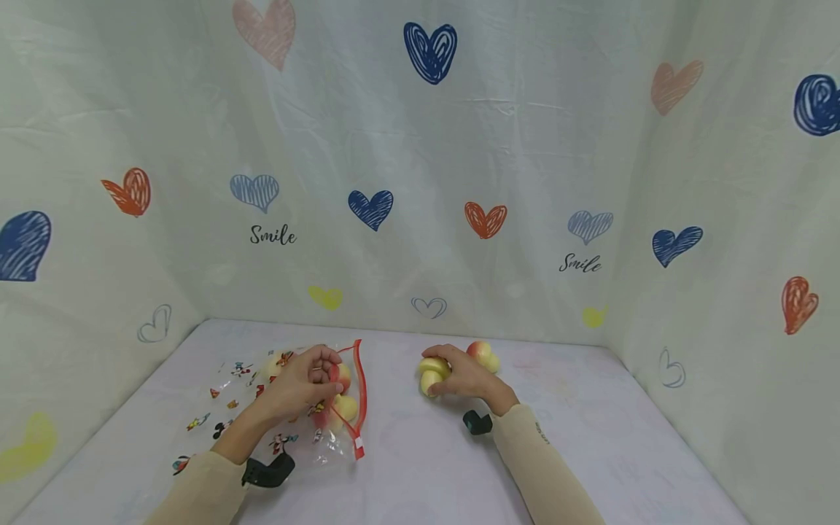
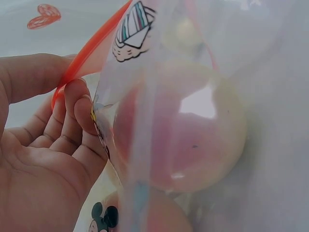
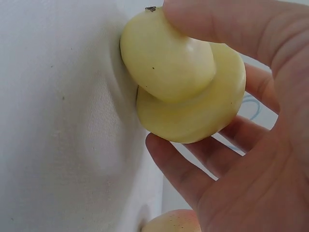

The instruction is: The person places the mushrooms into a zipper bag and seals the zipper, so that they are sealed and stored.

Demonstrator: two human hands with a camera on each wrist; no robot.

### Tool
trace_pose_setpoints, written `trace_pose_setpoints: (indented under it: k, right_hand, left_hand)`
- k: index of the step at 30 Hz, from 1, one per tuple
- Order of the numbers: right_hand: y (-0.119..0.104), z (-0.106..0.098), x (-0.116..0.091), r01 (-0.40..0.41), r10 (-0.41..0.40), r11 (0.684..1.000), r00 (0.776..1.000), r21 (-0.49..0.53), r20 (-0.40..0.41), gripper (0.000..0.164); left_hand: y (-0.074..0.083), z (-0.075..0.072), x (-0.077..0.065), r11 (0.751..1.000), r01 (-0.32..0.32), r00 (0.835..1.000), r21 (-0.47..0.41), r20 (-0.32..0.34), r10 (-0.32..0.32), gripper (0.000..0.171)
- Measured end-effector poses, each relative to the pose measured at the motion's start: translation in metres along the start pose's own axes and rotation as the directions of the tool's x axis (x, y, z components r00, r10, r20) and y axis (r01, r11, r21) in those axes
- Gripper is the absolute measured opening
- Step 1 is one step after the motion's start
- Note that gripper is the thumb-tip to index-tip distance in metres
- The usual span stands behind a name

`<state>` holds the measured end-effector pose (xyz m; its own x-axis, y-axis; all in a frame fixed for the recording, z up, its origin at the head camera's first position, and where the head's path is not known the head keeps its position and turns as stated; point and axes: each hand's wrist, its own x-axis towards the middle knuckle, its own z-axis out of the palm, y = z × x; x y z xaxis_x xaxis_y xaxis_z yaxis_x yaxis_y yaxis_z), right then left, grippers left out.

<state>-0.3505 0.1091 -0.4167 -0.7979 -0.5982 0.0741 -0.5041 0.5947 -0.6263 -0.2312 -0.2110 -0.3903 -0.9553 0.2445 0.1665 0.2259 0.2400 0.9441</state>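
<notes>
Fingers and thumb of the right hand (image 1: 469,378) hold a yellow mushroom-shaped piece (image 3: 174,63) from both ends: in the right wrist view the thumb presses its round lobe, while the other fingers spread against the far side of its broad cap. In the head view the piece is just right of centre in the lower half, its long axis running mostly up and down the frame, cap uppermost. Whether it rests on the table (image 1: 420,467) or is slightly raised, I cannot tell.

What seems to matter most is its line to the clear bag (image 1: 282,442) at lower left. The bag's red zip edge (image 1: 364,386) faces right, toward the piece, with a strip of table between them, so the piece lies crosswise to that gap. The right hand is plainly the nearer one, already on it.

At the zip edge, the left hand (image 1: 305,383) pinches the red strip between thumb and fingers, as the left wrist view shows. Behind the film sit rounded pieces, among them a pinkish ball (image 2: 188,135). Beyond the right hand, to its upper right, lies a red-and-yellow piece (image 1: 482,354).
</notes>
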Motion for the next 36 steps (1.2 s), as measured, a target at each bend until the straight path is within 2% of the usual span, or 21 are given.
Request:
trace_pose_setpoints:
  k: [19,33,36]
  right_hand:
    - [0.000,0.002,0.001,-0.017,0.017,1.000,1.000,-0.006,-0.008,0.065]
    - [-0.006,0.006,0.002,0.083,-0.083,0.996,0.996,-0.024,-0.028,0.065]
    - [-0.008,0.009,0.002,0.086,-0.088,0.995,0.996,-0.054,-0.031,0.064]
  left_hand:
    - [0.002,0.001,-0.001,1.000,0.024,1.000,0.003,-0.006,-0.024,0.043]
    - [0.001,0.000,0.000,1.000,0.013,1.000,0.004,-0.002,-0.013,0.043]
    - [0.000,0.000,0.000,1.000,0.009,1.000,0.002,0.002,-0.009,0.044]
